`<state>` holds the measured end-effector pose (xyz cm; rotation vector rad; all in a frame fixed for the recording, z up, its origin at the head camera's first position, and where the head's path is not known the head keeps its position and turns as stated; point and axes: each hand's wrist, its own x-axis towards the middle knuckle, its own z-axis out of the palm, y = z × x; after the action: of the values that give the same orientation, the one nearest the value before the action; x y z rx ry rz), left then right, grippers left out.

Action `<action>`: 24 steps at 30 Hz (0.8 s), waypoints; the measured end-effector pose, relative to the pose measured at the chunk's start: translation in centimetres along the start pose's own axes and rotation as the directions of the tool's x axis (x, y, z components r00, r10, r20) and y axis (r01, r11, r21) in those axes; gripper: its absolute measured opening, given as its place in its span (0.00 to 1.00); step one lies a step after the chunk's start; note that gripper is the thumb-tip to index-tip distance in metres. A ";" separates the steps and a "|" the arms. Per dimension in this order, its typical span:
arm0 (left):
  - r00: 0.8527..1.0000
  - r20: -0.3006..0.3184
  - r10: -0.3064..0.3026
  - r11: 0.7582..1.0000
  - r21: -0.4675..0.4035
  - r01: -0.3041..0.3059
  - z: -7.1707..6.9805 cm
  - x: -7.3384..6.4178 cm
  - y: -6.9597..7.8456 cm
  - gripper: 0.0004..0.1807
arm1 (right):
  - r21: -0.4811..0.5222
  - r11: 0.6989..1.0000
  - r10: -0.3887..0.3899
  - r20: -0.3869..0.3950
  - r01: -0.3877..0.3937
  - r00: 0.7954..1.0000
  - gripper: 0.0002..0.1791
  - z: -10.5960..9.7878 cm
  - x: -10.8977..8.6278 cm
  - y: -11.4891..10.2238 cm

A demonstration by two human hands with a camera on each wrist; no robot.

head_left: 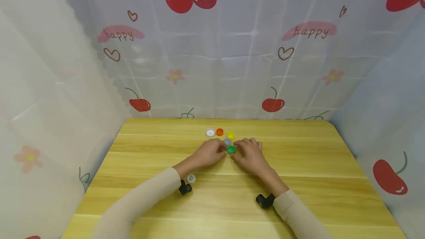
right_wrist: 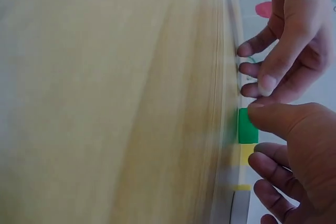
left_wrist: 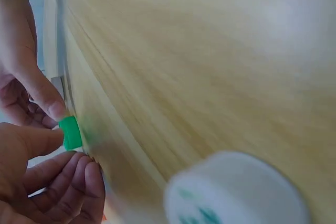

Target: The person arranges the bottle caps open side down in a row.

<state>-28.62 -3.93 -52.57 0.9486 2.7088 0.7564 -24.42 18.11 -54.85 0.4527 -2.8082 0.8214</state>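
A small green cap stands on the wooden table between the two hands. My left hand is at its left, loosely curled, with nothing visibly held between the fingers. On its other side, my right hand spreads thumb and fingers around the cap. The right wrist view shows the right thumb against an edge of the green cap, while the fingers stand apart below. Just behind it lies a greyish translucent cap, close to the left fingertips. A yellow cap lies beyond that.
Toward the table's back edge lie an orange cap and a white round cap. Beside the left forearm stands a white round piece with green print. Printed curtains hang behind and at both sides.
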 end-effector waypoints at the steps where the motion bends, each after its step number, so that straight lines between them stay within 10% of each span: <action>1: 1.000 -0.002 0.004 1.000 0.000 -0.004 0.2 0.3 0.0 0.08 | -0.002 1.000 0.002 0.007 -0.002 1.000 0.23 0.0 0.1 0.0; 24: 0.999 -0.034 -0.026 1.000 0.008 0.026 1.3 1.6 0.1 0.07 | 0.022 1.000 -0.004 0.072 0.002 0.997 0.16 0.1 0.6 -0.1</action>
<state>-29.40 -2.38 -53.59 0.9081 2.7500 0.7638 -25.00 17.87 -54.72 0.4995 -2.8659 0.8529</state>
